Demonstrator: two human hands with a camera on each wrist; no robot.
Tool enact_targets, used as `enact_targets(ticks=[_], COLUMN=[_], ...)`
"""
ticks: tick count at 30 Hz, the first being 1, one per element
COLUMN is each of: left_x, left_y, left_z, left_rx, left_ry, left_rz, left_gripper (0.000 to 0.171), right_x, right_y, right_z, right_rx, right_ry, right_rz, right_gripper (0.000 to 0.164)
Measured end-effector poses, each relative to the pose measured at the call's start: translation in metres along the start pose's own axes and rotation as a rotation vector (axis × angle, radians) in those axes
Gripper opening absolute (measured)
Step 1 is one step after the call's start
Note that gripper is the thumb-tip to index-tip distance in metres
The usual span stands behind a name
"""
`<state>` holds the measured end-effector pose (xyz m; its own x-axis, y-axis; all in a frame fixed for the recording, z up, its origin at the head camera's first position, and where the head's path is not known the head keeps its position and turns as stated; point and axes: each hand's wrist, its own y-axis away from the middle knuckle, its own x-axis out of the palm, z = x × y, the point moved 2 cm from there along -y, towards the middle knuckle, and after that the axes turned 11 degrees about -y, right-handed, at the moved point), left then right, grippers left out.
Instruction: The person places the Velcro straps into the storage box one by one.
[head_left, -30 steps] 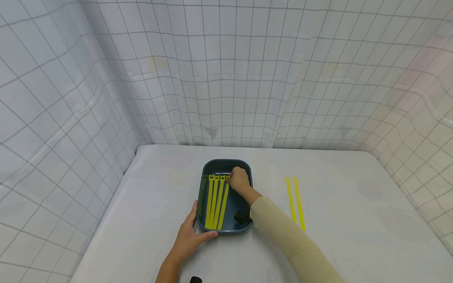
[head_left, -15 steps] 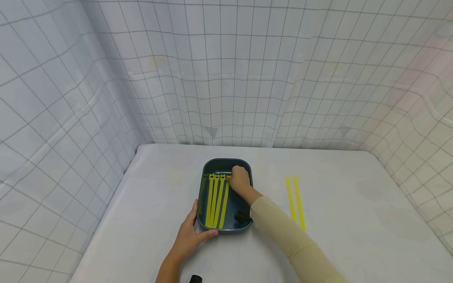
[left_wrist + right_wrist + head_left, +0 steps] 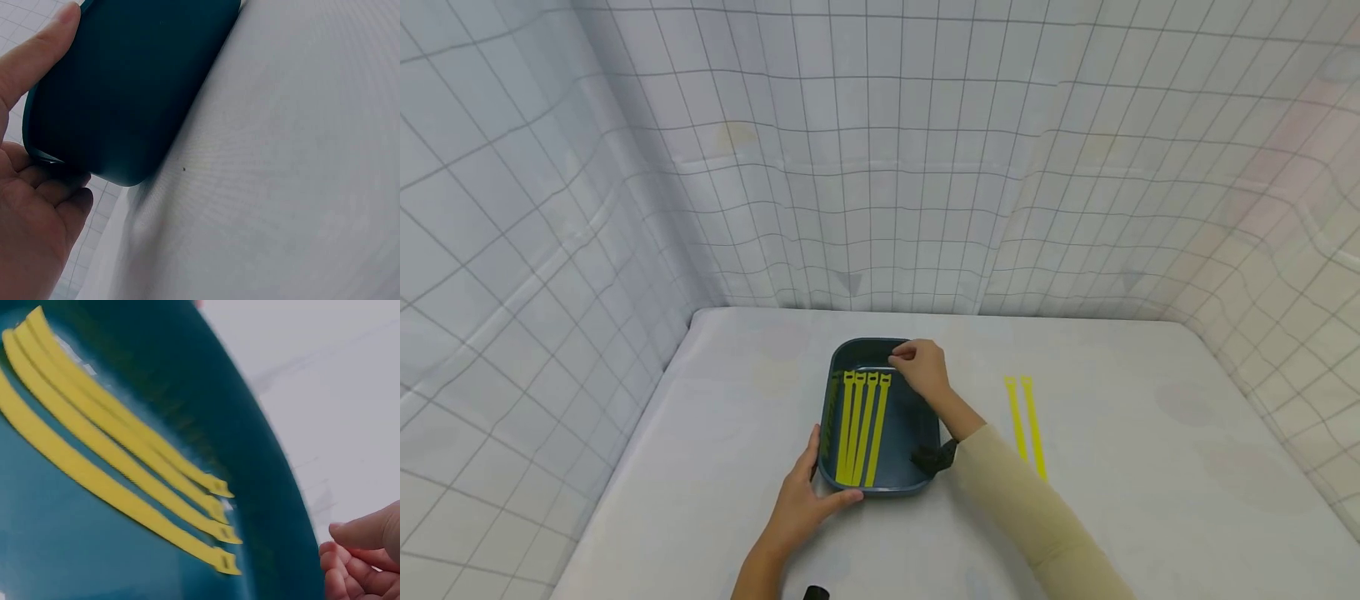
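A dark teal tray (image 3: 912,425) stands on the white table, with several yellow cable straps (image 3: 878,429) lying side by side lengthwise in its left half. My left hand (image 3: 797,504) grips the tray's near left corner. In the left wrist view its thumb lies on the rim and the other fingers curl against the outer wall (image 3: 137,81). Over the far right rim hovers my right hand (image 3: 925,368), fingers loosely bent, nothing between them. The right wrist view shows those fingertips beside the rim, away from the slotted heads of the straps (image 3: 125,506).
Two more yellow straps (image 3: 1034,425) lie parallel on the table (image 3: 1150,450) right of the tray, their near ends behind the right sleeve (image 3: 1022,508). A black wrist device (image 3: 934,457) overlaps the tray's near right corner. Grid-patterned curtains (image 3: 880,167) enclose the back and sides.
My right hand has let go of the rightmost strap's head and moved up and right to the tray's far rim. The left hand stays on the corner.
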<state>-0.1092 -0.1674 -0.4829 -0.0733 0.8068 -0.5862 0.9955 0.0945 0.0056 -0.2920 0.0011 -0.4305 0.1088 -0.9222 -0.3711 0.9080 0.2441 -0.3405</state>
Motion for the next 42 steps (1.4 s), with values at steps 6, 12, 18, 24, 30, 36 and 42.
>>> enact_targets(ticks=[6,12,18,24,30,36,42], left_x=[-0.001,-0.002,-0.002,-0.001,0.0,0.0,0.0], left_y=[0.0,0.001,0.0,0.0,0.0,0.0,-0.001], left_z=[-0.001,-0.001,0.0,0.001,0.0,0.0,-0.001], left_rx=[-0.007,-0.005,0.001,-0.008,-0.006,-0.004,-0.007], left_ry=[0.001,0.001,-0.012,-0.015,-0.007,-0.016,-0.022], left_rz=[0.008,0.006,0.0,-0.002,-0.004,-0.007,-0.01], left_gripper=[0.113,0.114,0.114,0.114,0.114,0.115,0.114], right_x=[-0.022,-0.039,-0.052,-0.064,-0.077,-0.09,-0.101], right_y=[-0.002,0.002,0.006,0.012,0.016,0.021,0.025], right_z=[-0.002,-0.012,-0.026,-0.043,-0.056,-0.068,-0.076], right_rx=[0.008,0.067,0.1,0.167,0.223,0.261,0.295], right_ry=[-0.074,-0.07,-0.036,0.027,0.078,0.119,0.132], right_rz=[-0.096,-0.188,-0.196,-0.157,-0.157,-0.166,-0.16], right_gripper=[0.012,0.011,0.012,0.014,0.013,0.014,0.017])
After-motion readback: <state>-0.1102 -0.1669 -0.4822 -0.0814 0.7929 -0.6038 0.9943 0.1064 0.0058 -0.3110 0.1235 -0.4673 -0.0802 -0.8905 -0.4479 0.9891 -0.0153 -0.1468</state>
